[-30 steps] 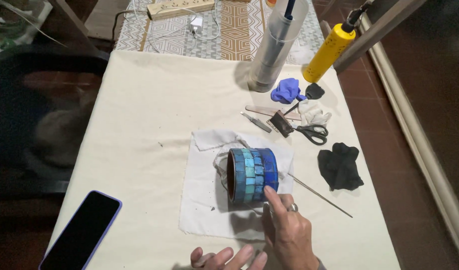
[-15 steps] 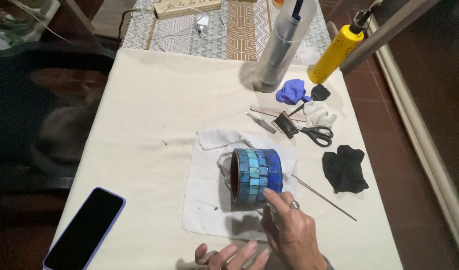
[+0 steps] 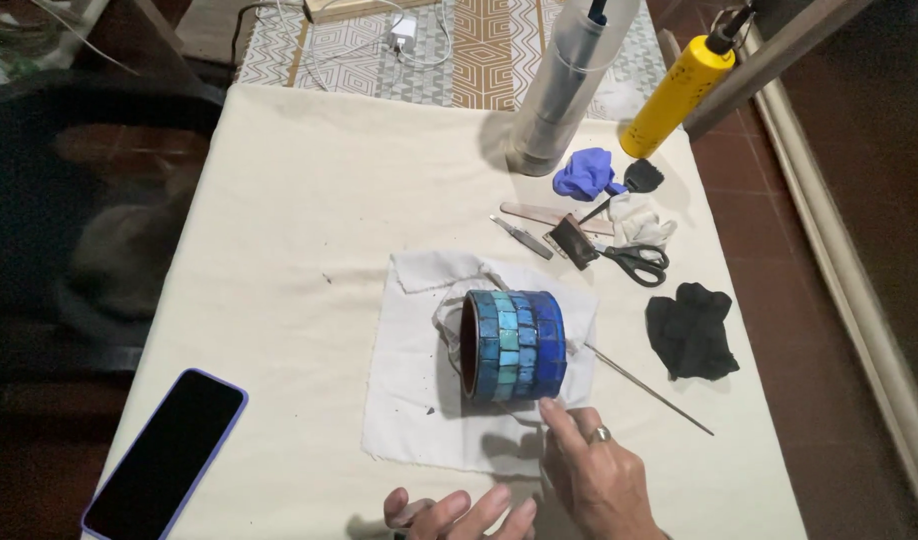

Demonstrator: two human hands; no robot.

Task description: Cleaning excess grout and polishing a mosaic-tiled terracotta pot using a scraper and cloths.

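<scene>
A round pot covered in blue and teal mosaic tiles [image 3: 514,345] lies on its side on a white cloth [image 3: 409,410], its open mouth facing left. My right hand [image 3: 599,475], with a ring on one finger, rests on the cloth just below the pot, the index fingertip close to the pot's lower right edge. My left hand [image 3: 459,515] shows only its fingers at the bottom edge, spread and holding nothing.
A thin metal rod [image 3: 649,390] lies right of the pot. Black glove [image 3: 691,330], scissors [image 3: 634,262], blue glove [image 3: 584,172], small tools, a yellow bottle [image 3: 676,95] and a grey cylinder [image 3: 564,85] stand beyond. A phone [image 3: 164,455] lies at the front left.
The view has shifted slightly. My right hand stays by the pot's lower right edge and my left hand's fingers stay at the bottom edge. The pot has not visibly moved.
</scene>
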